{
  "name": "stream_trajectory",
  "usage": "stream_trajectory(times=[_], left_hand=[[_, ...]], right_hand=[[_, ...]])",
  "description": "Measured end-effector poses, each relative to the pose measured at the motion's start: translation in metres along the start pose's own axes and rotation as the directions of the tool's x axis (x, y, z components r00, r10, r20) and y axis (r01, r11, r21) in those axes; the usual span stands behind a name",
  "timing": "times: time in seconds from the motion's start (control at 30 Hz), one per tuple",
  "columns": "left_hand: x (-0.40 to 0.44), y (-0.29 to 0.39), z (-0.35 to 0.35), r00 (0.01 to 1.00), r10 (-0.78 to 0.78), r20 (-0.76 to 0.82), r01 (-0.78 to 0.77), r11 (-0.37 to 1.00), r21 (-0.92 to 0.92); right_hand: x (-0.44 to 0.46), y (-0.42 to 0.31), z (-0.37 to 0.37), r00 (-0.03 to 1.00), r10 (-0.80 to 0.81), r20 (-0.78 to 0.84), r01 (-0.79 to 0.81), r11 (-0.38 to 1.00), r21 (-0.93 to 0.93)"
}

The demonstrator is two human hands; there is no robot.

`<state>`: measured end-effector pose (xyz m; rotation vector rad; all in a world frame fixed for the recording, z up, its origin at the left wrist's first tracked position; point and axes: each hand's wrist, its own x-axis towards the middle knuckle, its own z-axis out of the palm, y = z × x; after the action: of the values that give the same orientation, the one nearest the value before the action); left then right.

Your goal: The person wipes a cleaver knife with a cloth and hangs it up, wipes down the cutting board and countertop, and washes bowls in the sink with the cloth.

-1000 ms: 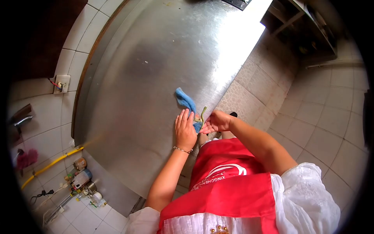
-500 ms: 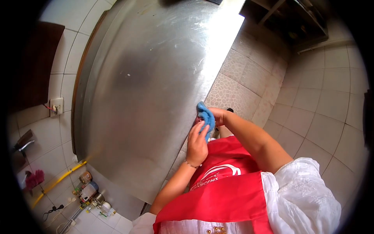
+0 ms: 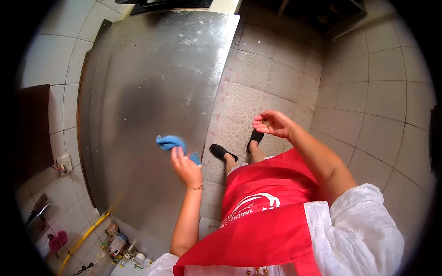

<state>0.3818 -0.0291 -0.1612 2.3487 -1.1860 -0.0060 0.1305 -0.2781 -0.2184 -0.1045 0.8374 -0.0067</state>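
My left hand (image 3: 185,169) is over the steel counter (image 3: 152,115) near its right edge, its fingers closed on a blue cloth (image 3: 171,141). Folds of the cloth stick out beyond the fingertips and beside the palm. Whether the cloth touches the steel I cannot tell. Off the counter, above the floor, my right hand (image 3: 275,124) is cupped with the palm up and the fingers curled. A small brownish bit shows in that palm, too small to name. Tiny pale specks lie on the counter's surface.
Along the left runs a tiled wall with a socket (image 3: 64,163). A yellow pipe (image 3: 87,233) and metal valve fittings (image 3: 120,244) are at lower left. Black shoes (image 3: 223,152) stand on the tiled floor (image 3: 241,103) beside the counter. A dark tray-like object (image 3: 172,4) sits at the far end.
My hands were together at the counter's edge with the blue cloth between them. Now they are apart: the left has moved left over the counter with the cloth, the right is cupped above the floor.
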Motion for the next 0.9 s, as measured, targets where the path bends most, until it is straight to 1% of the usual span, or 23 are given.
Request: stream_trajectory(times=[0.03, 0.07, 0.1, 0.17, 0.23, 0.27, 0.3, 0.37, 0.4, 0.43, 0.5, 0.53, 0.57, 0.6, 0.63, 0.67, 0.7, 0.73, 0.8, 0.87, 0.9], left_hand=[[0.004, 0.012, 0.008, 0.995, 0.074, 0.064, -0.072, 0.997, -0.022], [0.004, 0.030, 0.018, 0.981, 0.151, 0.126, -0.144, 0.988, -0.060], [0.005, 0.053, 0.027, 0.955, 0.227, 0.192, -0.204, 0.970, -0.134], [0.004, 0.104, 0.038, 0.880, 0.363, 0.306, -0.264, 0.910, -0.321], [0.012, 0.142, 0.025, 0.866, 0.398, 0.303, -0.228, 0.854, -0.468], [0.021, 0.154, 0.012, 0.879, 0.387, 0.280, -0.203, 0.834, -0.514], [0.032, 0.160, -0.006, 0.904, 0.368, 0.218, -0.214, 0.831, -0.514], [0.051, 0.139, -0.028, 0.949, 0.284, 0.140, -0.190, 0.865, -0.465], [0.060, 0.116, -0.038, 0.965, 0.230, 0.124, -0.164, 0.902, -0.400], [0.070, 0.088, -0.046, 0.977, 0.181, 0.113, -0.136, 0.937, -0.321], [0.088, 0.034, -0.052, 0.985, 0.111, 0.133, -0.091, 0.985, -0.146], [0.093, 0.016, -0.050, 0.982, 0.100, 0.160, -0.090, 0.994, -0.065], [0.096, 0.010, -0.046, 0.974, 0.159, 0.162, -0.165, 0.986, 0.026], [0.097, 0.012, -0.041, 0.964, 0.208, 0.163, -0.226, 0.969, 0.098], [0.093, 0.026, -0.033, 0.927, 0.369, 0.070, -0.375, 0.904, 0.204], [0.090, 0.051, -0.029, 0.870, 0.483, 0.098, -0.492, 0.864, 0.106], [0.081, 0.072, -0.018, 0.807, 0.579, 0.115, -0.584, 0.812, 0.012], [0.064, 0.086, 0.002, 0.778, 0.597, 0.195, -0.567, 0.801, -0.194], [0.027, 0.102, 0.049, 0.699, 0.599, 0.390, -0.452, 0.793, -0.409], [-0.028, 0.079, 0.126, 0.655, 0.475, 0.588, -0.201, 0.859, -0.470], [-0.060, 0.053, 0.173, 0.660, 0.350, 0.664, -0.014, 0.890, -0.456]], right_hand=[[-0.005, -0.001, -0.010, 0.999, -0.007, -0.039, 0.008, 1.000, 0.018], [-0.002, 0.005, -0.014, 0.999, 0.005, -0.037, -0.005, 1.000, -0.003], [0.001, 0.014, -0.016, 0.999, 0.013, -0.034, -0.013, 1.000, -0.019], [0.005, 0.035, -0.011, 1.000, 0.010, 0.015, -0.010, 0.999, 0.045], [0.001, 0.048, -0.007, 0.998, -0.013, 0.061, 0.006, 0.995, 0.102], [-0.007, 0.049, -0.007, 0.998, -0.010, 0.063, 0.004, 0.995, 0.098], [-0.017, 0.048, -0.007, 0.998, 0.020, 0.056, -0.023, 0.999, 0.046], [-0.031, 0.048, -0.028, 0.997, 0.037, 0.066, -0.042, 0.996, 0.083], [-0.042, 0.049, -0.039, 0.999, 0.013, 0.034, -0.016, 0.996, 0.089], [-0.051, 0.051, -0.049, 0.999, -0.008, 0.035, 0.004, 0.994, 0.109], [-0.065, 0.063, -0.069, 0.993, -0.122, 0.006, 0.118, 0.971, 0.206], [-0.070, 0.071, -0.080, 0.985, -0.175, -0.012, 0.172, 0.953, 0.250], [-0.073, 0.081, -0.084, 0.981, -0.189, -0.033, 0.191, 0.943, 0.273], [-0.074, 0.089, -0.087, 0.969, -0.241, -0.061, 0.246, 0.902, 0.354], [-0.075, 0.096, -0.090, 0.952, -0.292, -0.097, 0.305, 0.852, 0.426], [-0.077, 0.101, -0.088, 0.940, -0.333, -0.078, 0.328, 0.812, 0.483], [-0.072, 0.107, -0.094, 0.924, -0.382, -0.027, 0.338, 0.779, 0.529], [-0.069, 0.114, -0.098, 0.919, -0.392, -0.040, 0.350, 0.765, 0.541], [-0.054, 0.128, -0.109, 0.928, -0.372, -0.040, 0.331, 0.769, 0.547], [-0.037, 0.148, -0.128, 0.921, -0.388, -0.038, 0.333, 0.732, 0.594], [-0.033, 0.153, -0.131, 0.921, -0.387, -0.045, 0.329, 0.712, 0.620]])
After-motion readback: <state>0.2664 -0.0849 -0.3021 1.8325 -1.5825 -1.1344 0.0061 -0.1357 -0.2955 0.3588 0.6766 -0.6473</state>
